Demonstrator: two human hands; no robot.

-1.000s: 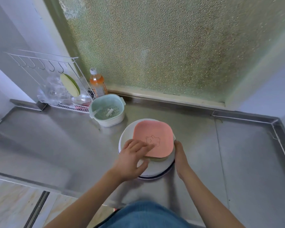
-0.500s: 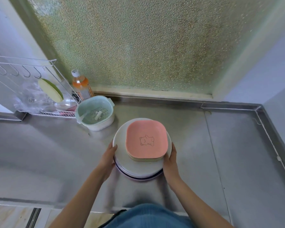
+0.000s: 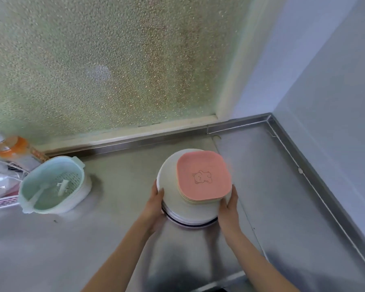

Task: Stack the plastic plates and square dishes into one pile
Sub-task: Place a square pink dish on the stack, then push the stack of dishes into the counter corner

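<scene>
Your left hand [image 3: 155, 204] and right hand [image 3: 228, 208] grip the round plates [image 3: 171, 186] at nine and three o'clock, fingers curled round the rims. The pink square dish [image 3: 203, 175] tops the pile on the steel counter [image 3: 114, 239].

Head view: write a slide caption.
Both hands, left and right, hold the round white plates topped with a pink bear-print square dish.

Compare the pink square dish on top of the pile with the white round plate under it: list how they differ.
The pink square dish is square with rounded corners; the white round plate is circular. The dish is pink with a small bear drawing; the plate is plain white. The dish is smaller, sits higher and no hand touches it, while the left hand and right hand hold the plate's sides. Both belong to one pile on the steel counter.
</scene>
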